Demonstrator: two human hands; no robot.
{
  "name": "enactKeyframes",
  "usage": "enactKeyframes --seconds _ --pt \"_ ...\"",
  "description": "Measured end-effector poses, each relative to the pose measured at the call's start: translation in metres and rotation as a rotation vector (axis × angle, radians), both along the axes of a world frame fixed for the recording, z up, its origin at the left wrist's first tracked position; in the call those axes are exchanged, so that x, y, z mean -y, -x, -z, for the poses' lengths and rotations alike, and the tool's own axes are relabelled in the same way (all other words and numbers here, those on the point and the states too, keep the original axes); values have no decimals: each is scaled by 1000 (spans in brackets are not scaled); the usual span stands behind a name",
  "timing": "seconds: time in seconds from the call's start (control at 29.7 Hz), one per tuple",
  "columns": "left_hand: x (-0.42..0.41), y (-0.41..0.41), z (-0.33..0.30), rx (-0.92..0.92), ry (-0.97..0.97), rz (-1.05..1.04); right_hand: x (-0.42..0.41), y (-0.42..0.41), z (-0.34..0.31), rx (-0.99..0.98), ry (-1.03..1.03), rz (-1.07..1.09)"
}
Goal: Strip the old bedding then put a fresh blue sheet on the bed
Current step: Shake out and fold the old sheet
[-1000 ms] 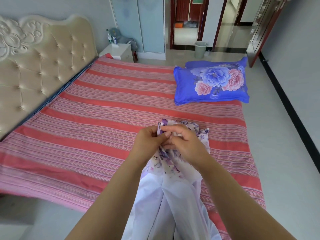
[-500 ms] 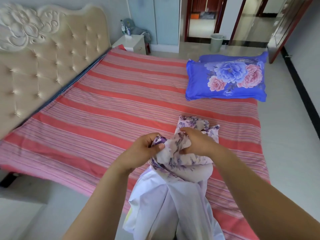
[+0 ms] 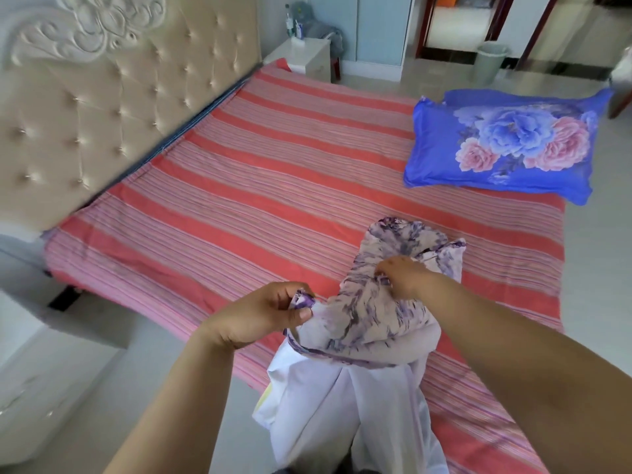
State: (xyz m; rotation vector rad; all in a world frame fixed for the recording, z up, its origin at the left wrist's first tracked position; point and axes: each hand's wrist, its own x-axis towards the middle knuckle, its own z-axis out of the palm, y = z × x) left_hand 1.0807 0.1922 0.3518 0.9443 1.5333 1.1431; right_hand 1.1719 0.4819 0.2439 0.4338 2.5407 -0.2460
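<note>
Purple-print cloth: we hold a pale floral pillowcase (image 3: 369, 309) above the near edge of the bed, its white pillow (image 3: 328, 405) hanging out of the open mouth toward us.
Left hand: our left hand (image 3: 260, 316) pinches one corner of the case mouth between thumb and curled fingers; we judge this anchors the opening so the case can be peeled back.
Right hand: our right hand (image 3: 403, 278) is bunched into the gathered cloth further up, fingers curled on a fold. The two grips sit apart, which stretches the mouth wide.
Why held over the bed: the mattress edge lies just under the bundle, so the pillow can drop or rest there once free.
Striped sheet: the red and pink striped sheet (image 3: 273, 186) lies flat across the whole bed, reaching the tufted headboard (image 3: 102, 107). We judge it to be the old bedding, not yet stripped.
Blue floral pillow: a second pillow (image 3: 506, 145) sits at the far right corner, on the stripes, well apart from our hands.
Fresh blue sheet: not in view; we cannot tell where it is kept.
Stage: early, by our reading; the pillow is partly out of its case.
Risk: thin cloth may snag on the pillow corners if pulled unevenly.
</note>
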Motion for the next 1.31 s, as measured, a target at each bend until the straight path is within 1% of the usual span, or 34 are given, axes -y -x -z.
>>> enactKeyframes --seconds 0.07,0.1,0.13,0.17,0.24,0.3,0.34,0.37,0.44,0.54,0.61,0.71,0.81,0.91,0.98,1.04,1.11,1.18,1.28,1.31 --pt "7 3 4 30 22 6 4 12 4 112 -116 -155" --pt "11 4 5 53 27 15 7 17 4 169 -152 -198" --pt "14 5 8 79 35 22 9 20 3 194 -168 -225" --pt "18 6 11 115 44 13 12 25 2 178 -150 -218" --pt "26 8 15 185 73 0 13 32 -1 23 -68 -144" --pt "31 7 17 195 79 0 14 38 -6 -173 -38 -79" --pt "32 8 17 193 68 2 14 42 -9 -221 -41 -84" --pt "35 7 16 189 54 -12 17 48 -10 -220 -31 -101" --pt "38 8 14 209 25 -43 24 59 -7 -126 34 -131" --pt "52 8 14 314 -41 -120 49 79 -2 155 129 -248" --pt "64 10 18 383 -94 -159 64 83 -4 321 166 -274" --pt "75 13 24 403 -82 -206 67 76 -8 389 90 -322" --pt "79 12 29 407 -90 -209 58 64 -3 320 38 -333" --pt "78 6 23 405 -92 -154 50 54 1 106 -10 -352" --pt "75 4 21 414 -97 -123 47 51 -3 -49 9 -346" --pt "72 2 19 430 -132 -88 49 51 -9 -146 25 -318" --pt "69 1 15 406 -146 -45 53 54 -15 -204 -4 -326" --pt "69 1 13 403 -142 -24 61 60 -18 -209 -28 -360" --pt "72 1 11 362 -82 -62 72 67 -16 -89 -14 -438" --pt "74 2 10 346 -78 -45 76 68 -15 -45 -7 -478"
